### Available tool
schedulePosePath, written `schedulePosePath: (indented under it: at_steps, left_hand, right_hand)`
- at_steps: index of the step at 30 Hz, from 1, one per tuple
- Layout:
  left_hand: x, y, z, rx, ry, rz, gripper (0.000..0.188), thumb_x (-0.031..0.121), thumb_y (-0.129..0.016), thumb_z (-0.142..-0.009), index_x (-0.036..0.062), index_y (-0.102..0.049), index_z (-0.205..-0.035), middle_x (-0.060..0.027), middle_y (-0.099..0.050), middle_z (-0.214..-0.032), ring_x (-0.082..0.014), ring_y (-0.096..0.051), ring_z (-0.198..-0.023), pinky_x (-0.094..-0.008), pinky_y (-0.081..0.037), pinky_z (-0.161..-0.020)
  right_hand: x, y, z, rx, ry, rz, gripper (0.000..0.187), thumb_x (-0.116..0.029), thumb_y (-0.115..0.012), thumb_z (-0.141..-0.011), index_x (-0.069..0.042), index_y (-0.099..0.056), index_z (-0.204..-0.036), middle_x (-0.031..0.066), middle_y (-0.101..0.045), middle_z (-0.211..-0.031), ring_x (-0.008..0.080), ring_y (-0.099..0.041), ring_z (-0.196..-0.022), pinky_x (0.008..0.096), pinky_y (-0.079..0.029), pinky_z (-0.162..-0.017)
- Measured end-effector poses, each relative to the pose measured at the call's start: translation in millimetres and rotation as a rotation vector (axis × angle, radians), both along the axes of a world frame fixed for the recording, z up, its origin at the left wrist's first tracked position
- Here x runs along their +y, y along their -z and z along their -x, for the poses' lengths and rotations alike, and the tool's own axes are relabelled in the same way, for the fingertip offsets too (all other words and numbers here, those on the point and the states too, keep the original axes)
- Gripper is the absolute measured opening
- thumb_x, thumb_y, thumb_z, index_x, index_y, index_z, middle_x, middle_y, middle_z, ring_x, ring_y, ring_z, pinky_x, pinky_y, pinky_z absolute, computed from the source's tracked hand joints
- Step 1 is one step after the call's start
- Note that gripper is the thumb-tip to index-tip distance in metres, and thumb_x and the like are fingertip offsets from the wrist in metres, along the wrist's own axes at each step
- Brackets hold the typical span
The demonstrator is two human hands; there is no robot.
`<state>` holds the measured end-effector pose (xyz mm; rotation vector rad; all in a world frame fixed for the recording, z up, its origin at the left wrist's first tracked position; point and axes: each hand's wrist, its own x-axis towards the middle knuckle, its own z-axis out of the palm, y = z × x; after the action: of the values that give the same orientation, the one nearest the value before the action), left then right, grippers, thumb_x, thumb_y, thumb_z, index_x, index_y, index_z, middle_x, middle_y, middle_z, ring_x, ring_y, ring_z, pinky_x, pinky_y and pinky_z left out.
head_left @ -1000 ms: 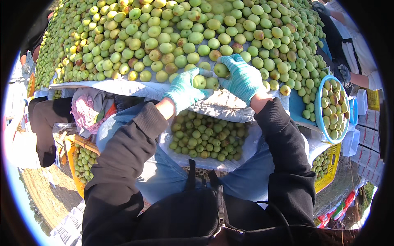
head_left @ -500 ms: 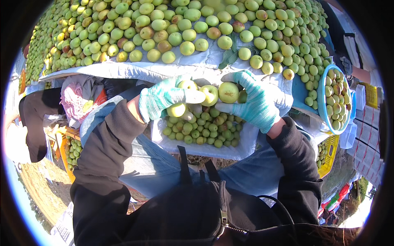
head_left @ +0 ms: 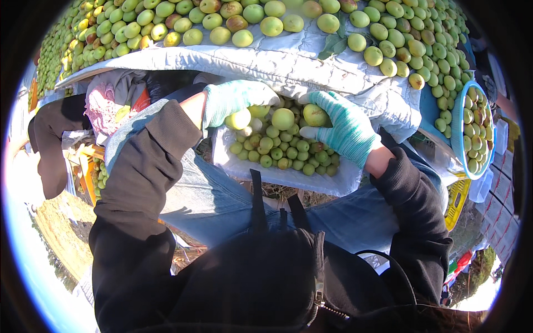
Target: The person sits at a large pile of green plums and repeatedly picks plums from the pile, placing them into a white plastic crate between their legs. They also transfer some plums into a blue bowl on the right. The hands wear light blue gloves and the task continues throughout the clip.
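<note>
Head view: the left hand (head_left: 236, 104), in a teal glove, curls over a pale green fruit (head_left: 238, 119), and I cannot tell whether its fingers grip it. The right hand (head_left: 343, 126), gloved alike, holds a blushed green fruit (head_left: 315, 116) between thumb and fingers. Between the hands is a round green fruit (head_left: 283, 119), above or on the smaller-looking fruit (head_left: 286, 151) filling a white-lined container (head_left: 327, 185). Beyond lies white quilted cloth (head_left: 244, 64) bearing a heap of fruit (head_left: 136, 29), with a blue-rimmed basket (head_left: 460, 131) at the right
</note>
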<state>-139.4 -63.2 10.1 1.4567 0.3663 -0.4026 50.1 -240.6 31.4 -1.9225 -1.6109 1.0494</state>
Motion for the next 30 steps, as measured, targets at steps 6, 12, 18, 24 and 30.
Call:
schedulePosePath:
  at_steps: [6, 12, 18, 24, 30]
  left_hand:
    - [11.3, 27.0, 12.8, 0.511, -0.347, -0.053, 0.033, 0.026, -0.062, -0.09, 0.0024, -0.056, -0.111, -0.0095, -0.056, -0.106, -0.0193, -0.062, -0.077, -0.0304, -0.055, -0.063]
    - [-5.8, 51.7, 28.8, 0.371, 0.145, -0.29, 0.039, 0.026, -0.062, -0.09, 0.0075, -0.054, -0.123, -0.0084, -0.06, -0.112, -0.0194, -0.058, -0.094, -0.0337, -0.05, -0.081]
    - [-0.6, 44.1, 23.8, 0.415, 0.534, -0.49, 0.043, 0.033, -0.059, -0.089, 0.008, -0.055, -0.124, -0.0129, -0.06, -0.116, -0.0248, -0.058, -0.098, -0.0351, -0.048, -0.084]
    - [23.0, 10.9, 9.8, 0.395, 0.334, -0.346, 0.025, 0.028, -0.057, -0.092, 0.0041, -0.06, -0.1, -0.0053, -0.061, -0.083, -0.0113, -0.056, -0.063, -0.0255, -0.049, -0.057]
    - [42.0, -15.1, 10.9, 0.339, 0.098, -0.204, 0.027, 0.03, -0.06, -0.092, 0.0041, -0.063, -0.1, -0.0046, -0.064, -0.082, -0.0083, -0.052, -0.055, -0.0201, -0.045, -0.051]
  right_hand:
    - [-3.2, -11.4, -9.0, -0.062, 0.053, -0.033, 0.037, -0.022, -0.075, -0.078, -0.006, -0.057, -0.106, 0.0099, -0.063, -0.094, 0.0233, -0.063, -0.086, 0.0341, -0.05, -0.078]
    - [-13.0, -12.4, -15.1, 0.025, 0.008, 0.125, 0.033, -0.027, -0.072, -0.08, -0.009, -0.059, -0.103, 0.0147, -0.064, -0.092, 0.0324, -0.064, -0.085, 0.0382, -0.051, -0.076]
    - [-30.3, 7.6, -8.9, -0.072, -0.228, 0.398, 0.046, -0.036, -0.07, -0.081, -0.009, -0.053, -0.114, 0.0169, -0.062, -0.104, 0.0348, -0.062, -0.096, 0.0398, -0.049, -0.082]
    - [-32.2, 2.4, -20.3, -0.076, -0.27, 0.319, 0.03, -0.022, -0.069, -0.08, -0.005, -0.056, -0.101, 0.0168, -0.062, -0.094, 0.0358, -0.061, -0.089, 0.0402, -0.049, -0.077]
    - [-22.8, -8.0, -43.2, -0.253, -0.291, 0.402, 0.024, -0.026, -0.069, -0.079, -0.003, -0.064, -0.086, 0.0161, -0.063, -0.08, 0.0344, -0.063, -0.077, 0.0392, -0.05, -0.07]
